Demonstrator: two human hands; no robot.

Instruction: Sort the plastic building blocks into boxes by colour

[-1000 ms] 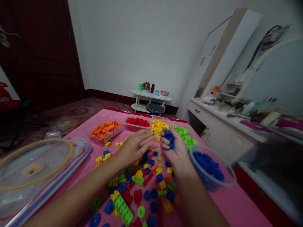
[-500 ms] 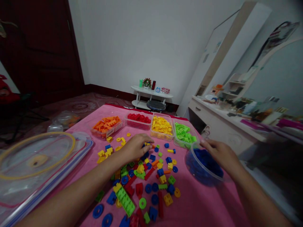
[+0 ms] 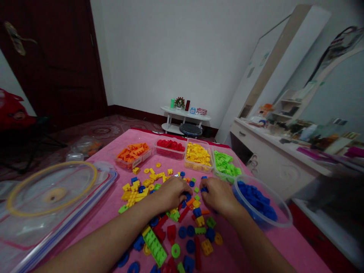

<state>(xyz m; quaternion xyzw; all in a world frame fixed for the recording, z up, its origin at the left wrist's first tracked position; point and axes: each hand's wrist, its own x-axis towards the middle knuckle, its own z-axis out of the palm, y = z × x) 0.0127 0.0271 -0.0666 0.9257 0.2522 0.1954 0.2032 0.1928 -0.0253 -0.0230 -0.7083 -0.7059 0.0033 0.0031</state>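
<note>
Loose plastic building blocks in several colours lie spread over the pink cloth. Above the middle of them, my left hand (image 3: 174, 193) is curled with blue blocks (image 3: 187, 196) at its fingertips; the palm side is hidden. Just to its right, my right hand (image 3: 218, 194) has its fingers closed on a small blue block (image 3: 204, 189). Right of that hand stands a round clear tub (image 3: 285, 216) with blue blocks (image 3: 256, 199) inside. A long green block (image 3: 154, 245) and several blue rings (image 3: 190, 246) lie nearer me.
Clear boxes hold orange blocks (image 3: 133, 152), red blocks (image 3: 170, 145), yellow blocks (image 3: 198, 154) and green blocks (image 3: 226, 163) along the far side. A large clear lid with a yellow ring (image 3: 95, 182) lies at left. A white dresser (image 3: 273, 151) stands at right.
My right hand has let go of the round tub's rim and moved left to the loose blocks. My left hand has moved slightly right and nearer me. The whole view has shifted a little.
</note>
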